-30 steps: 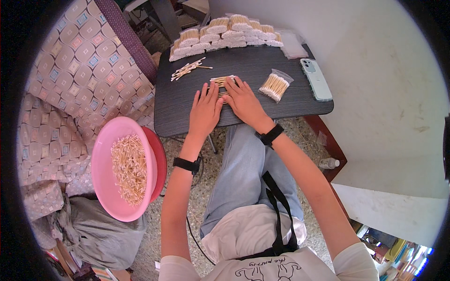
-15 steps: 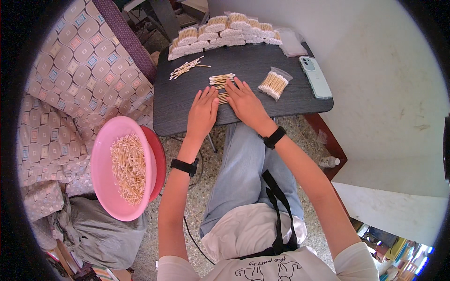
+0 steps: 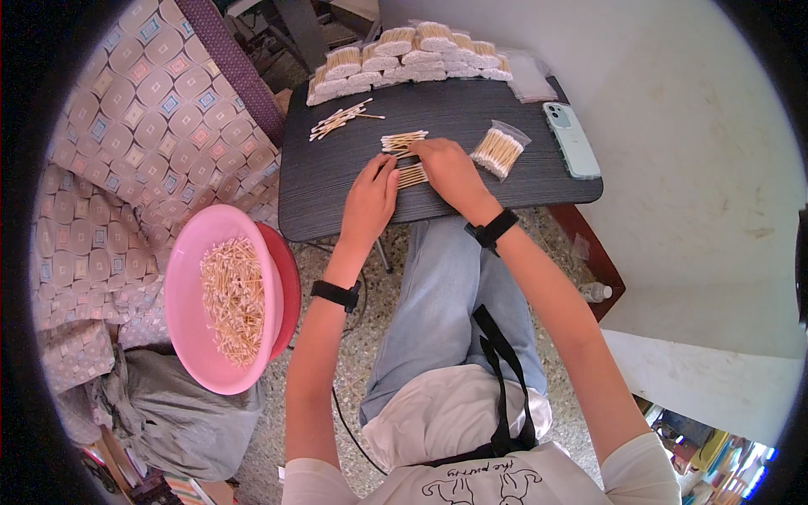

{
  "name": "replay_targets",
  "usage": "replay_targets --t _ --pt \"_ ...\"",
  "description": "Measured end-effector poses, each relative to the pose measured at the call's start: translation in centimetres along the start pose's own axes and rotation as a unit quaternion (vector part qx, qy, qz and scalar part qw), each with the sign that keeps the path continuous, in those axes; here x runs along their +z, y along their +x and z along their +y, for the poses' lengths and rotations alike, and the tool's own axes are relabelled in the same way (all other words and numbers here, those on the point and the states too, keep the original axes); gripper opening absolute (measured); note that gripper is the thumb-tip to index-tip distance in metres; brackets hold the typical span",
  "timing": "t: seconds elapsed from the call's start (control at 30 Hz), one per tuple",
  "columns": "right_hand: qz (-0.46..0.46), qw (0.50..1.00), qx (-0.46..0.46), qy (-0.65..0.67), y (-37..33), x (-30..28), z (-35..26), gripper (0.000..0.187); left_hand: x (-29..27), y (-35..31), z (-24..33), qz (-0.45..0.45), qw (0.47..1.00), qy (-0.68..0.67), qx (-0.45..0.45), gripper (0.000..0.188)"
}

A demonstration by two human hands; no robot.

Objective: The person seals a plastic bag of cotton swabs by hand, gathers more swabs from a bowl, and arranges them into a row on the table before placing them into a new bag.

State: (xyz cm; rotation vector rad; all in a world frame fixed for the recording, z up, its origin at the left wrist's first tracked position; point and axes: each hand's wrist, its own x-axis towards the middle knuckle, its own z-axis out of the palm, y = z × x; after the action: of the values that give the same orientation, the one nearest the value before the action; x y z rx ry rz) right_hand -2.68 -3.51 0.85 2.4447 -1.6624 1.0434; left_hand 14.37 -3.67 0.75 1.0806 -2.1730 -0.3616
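Both of my hands work over cotton swabs at the near side of a dark table. A row of cotton swabs [image 3: 412,175] lies between them, its ends against my fingers. My left hand [image 3: 370,200] is bent and closed at the left ends of this row. My right hand [image 3: 450,172] has its fingers curled down on swabs at the right; the fingertips are partly hidden. Just beyond lies another small bunch of swabs [image 3: 403,141]. A loose heap of swabs [image 3: 343,119] is farther left. To the right sits a clear bag filled with swabs [image 3: 500,150].
Filled swab bags [image 3: 421,59] are stacked along the table's [image 3: 324,194] far edge, beside flat clear bags [image 3: 532,77]. A phone [image 3: 572,140] lies at the right edge. A pink basin [image 3: 187,295] of loose swabs stands at the left. A wall [image 3: 690,185] rises at right.
My right hand's fingers, flat and stretched out before, have curled down onto the swabs. The left fingers have also bent and drawn in. The view has shifted slightly.
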Motion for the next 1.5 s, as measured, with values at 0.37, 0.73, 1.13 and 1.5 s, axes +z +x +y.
replay_targets --t 0.37,0.73,1.13,1.5 --pt "0.011 0.999 0.033 -0.003 1.0 1.1 1.0 0.014 0.8 0.0 -0.6 0.03 0.996 0.069 0.046 0.034" --pt "0.016 0.995 0.078 0.054 0.5 0.4 0.3 0.012 1.1 0.0 -1.1 0.046 0.993 0.085 0.073 0.034" --pt "0.032 0.998 0.04 -0.021 0.9 0.3 0.2 0.009 0.8 -0.1 -0.7 0.009 0.998 0.049 0.043 0.036" --pt "0.088 0.996 0.022 -0.002 1.3 -0.1 0.5 0.008 1.0 -0.1 -1.2 0.025 0.998 0.046 0.036 0.036"
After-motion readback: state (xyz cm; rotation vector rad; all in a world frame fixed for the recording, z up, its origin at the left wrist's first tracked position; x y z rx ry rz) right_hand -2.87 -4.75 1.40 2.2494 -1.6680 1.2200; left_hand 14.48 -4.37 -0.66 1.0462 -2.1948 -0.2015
